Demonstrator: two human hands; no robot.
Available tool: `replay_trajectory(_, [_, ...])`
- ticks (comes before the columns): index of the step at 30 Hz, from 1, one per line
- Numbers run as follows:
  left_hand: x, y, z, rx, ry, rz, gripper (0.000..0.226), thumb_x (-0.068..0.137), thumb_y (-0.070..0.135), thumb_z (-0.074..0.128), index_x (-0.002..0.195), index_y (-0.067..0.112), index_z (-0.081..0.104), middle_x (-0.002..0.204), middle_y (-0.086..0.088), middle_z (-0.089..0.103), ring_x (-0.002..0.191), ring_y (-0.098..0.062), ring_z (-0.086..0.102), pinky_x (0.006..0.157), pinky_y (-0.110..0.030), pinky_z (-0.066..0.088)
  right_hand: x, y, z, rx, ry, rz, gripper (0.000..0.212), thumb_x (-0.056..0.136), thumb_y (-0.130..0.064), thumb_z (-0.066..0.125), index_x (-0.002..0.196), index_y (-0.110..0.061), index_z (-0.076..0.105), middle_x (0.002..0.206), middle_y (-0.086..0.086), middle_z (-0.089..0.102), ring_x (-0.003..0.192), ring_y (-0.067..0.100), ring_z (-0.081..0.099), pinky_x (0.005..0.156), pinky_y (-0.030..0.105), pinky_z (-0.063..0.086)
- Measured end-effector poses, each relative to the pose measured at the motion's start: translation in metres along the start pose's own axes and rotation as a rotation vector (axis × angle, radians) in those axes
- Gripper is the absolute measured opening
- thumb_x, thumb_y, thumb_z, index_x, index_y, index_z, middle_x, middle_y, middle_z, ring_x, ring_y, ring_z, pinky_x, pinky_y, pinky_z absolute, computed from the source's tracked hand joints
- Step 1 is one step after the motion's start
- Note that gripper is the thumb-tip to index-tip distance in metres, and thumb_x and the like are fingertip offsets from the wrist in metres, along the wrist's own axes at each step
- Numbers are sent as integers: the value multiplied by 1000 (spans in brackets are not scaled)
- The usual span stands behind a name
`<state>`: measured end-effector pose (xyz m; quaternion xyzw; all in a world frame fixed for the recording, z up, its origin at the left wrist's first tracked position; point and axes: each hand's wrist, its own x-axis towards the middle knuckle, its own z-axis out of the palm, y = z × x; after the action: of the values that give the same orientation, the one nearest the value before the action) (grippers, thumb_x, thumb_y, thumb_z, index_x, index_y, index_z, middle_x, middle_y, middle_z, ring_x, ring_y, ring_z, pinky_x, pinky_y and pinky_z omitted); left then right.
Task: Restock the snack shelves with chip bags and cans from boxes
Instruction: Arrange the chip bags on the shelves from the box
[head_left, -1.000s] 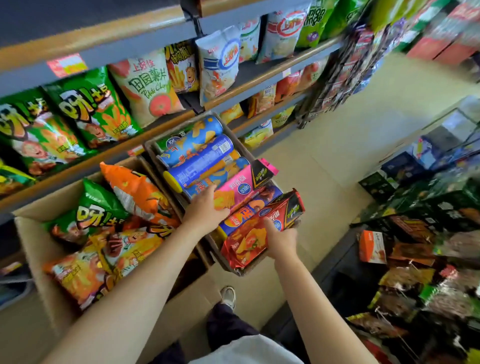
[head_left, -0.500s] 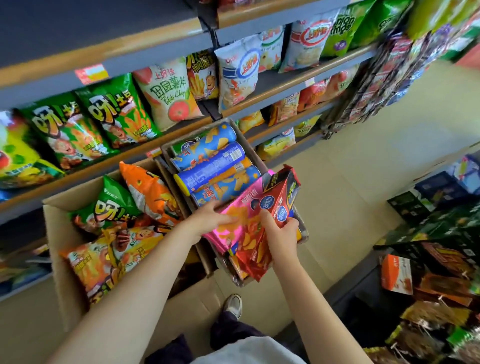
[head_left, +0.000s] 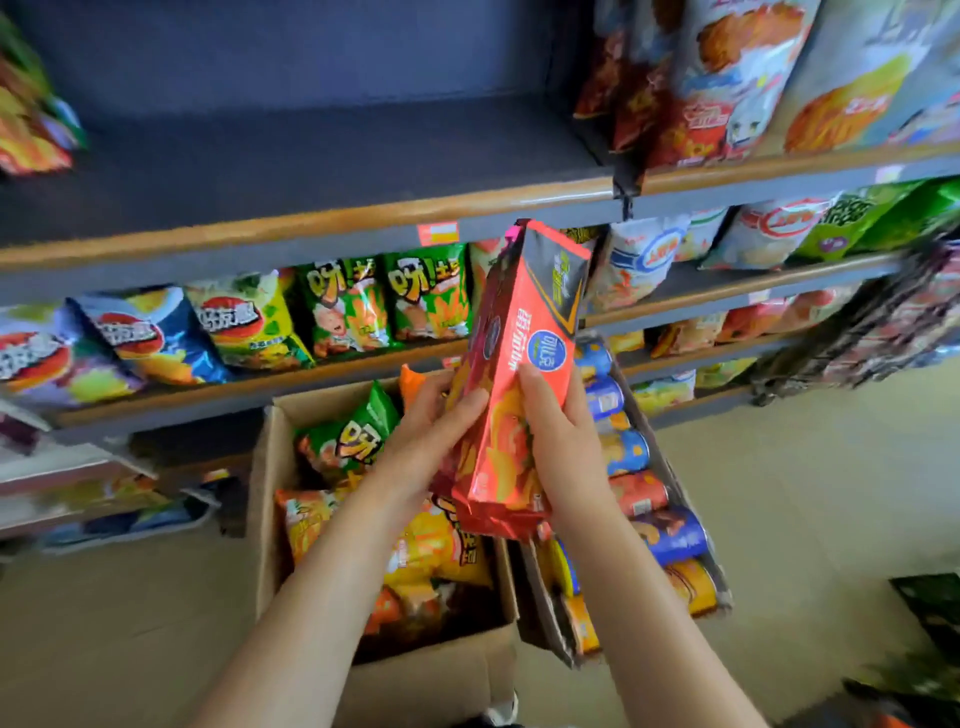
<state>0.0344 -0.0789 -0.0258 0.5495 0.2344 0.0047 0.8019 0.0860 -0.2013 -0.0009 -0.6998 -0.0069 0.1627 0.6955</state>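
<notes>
Red snack box (head_left: 519, 364): held upright above the cartons, gripped at lower end by left hand (head_left: 431, 436) and right hand (head_left: 558, 441), fingers curled round both sides. Left carton (head_left: 270, 467): chip bags. Right carton (head_left: 722, 597): cans (head_left: 670, 535). Far: empty dark shelf (head_left: 311, 156).

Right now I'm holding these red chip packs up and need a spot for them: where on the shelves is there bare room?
The upper shelf is bare between the bags at its far left and the divider. Right of the divider, and along the shelf below, bags crowd in. Both hands, left and right, grip the red packs.
</notes>
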Motion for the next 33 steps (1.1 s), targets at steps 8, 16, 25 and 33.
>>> replay_trajectory(8, [-34,109,-125,57,74,184,78,52,48,77,126,39,54,109,7,76,99,-17,73,80,-32,58,5,-54,164,19,-345,-76,32,99,-35,59,131,-32,60,120,-11,71,111,8,67,103,43,51])
replay_trajectory(16, [-11,186,-259,-218,309,339,70,68,30,66,136,22,52,117,-9,71,99,-24,72,84,-41,58,10,-73,326,67,-583,70,41,87,-34,70,124,-36,54,113,-2,73,102,17,72,96,46,56])
replay_trajectory(25, [30,230,-357,-250,406,448,60,72,38,69,128,19,62,118,-11,72,110,-30,69,98,-51,53,57,-91,435,36,-690,77,32,94,-24,66,126,-26,60,120,6,72,109,27,70,98,48,54])
replay_trajectory(33, [69,260,-399,52,557,502,46,82,50,58,125,34,64,117,0,72,106,-19,70,95,-47,56,113,-79,493,-78,-662,-212,58,92,-11,66,145,-11,44,133,13,64,118,27,64,99,43,54])
